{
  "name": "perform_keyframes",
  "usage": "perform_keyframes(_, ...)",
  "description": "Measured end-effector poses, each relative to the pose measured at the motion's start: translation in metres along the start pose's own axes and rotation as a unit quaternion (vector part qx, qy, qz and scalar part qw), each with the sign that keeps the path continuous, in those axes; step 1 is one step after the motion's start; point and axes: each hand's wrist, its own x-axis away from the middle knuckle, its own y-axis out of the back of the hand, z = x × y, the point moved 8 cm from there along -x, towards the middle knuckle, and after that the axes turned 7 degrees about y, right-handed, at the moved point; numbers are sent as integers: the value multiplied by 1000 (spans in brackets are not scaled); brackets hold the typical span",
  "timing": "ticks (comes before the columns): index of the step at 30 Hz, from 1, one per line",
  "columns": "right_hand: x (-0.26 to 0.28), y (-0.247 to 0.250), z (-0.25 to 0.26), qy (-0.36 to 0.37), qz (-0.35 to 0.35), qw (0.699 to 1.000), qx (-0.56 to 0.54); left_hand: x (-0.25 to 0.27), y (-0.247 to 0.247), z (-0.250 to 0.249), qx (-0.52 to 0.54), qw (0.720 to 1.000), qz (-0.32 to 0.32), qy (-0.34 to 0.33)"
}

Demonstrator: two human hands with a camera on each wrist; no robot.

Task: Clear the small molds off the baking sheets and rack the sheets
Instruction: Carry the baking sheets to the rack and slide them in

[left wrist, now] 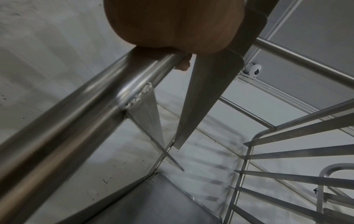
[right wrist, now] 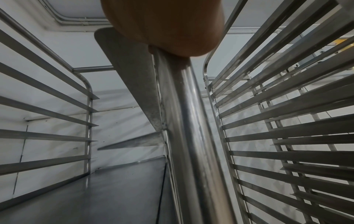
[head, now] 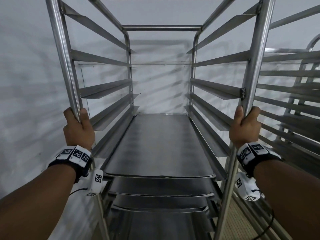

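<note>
Your left hand [head: 78, 128] at 9 o'clock and right hand [head: 245, 126] at 3 o'clock wrap fully around the tall steel tray rack [head: 58, 40] uprights; dark flat metal baking sheets [head: 159, 146] sit at 6 o'clock.

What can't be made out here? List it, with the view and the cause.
- Fingers of the left hand: head view, curled behind the rack's left post; the left wrist view shows mostly the hand itself.
- Right hand fingers: the same, behind the right post.
- Lower baking sheets: head view, only front edges show under the top sheet.
- Rack's foot: cut off by the bottom edge.
- Small molds: none in view.
</note>
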Motion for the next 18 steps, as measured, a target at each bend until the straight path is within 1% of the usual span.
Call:
perform_keyframes(10,-14,-17,-14,-1,-2,1000,9,-4,-23,1,-2,1000,0,-2)
perform_keyframes(18,-11,-15,-12,-10,-1,1000,19,-3,-20,-1,-2,1000,21,6)
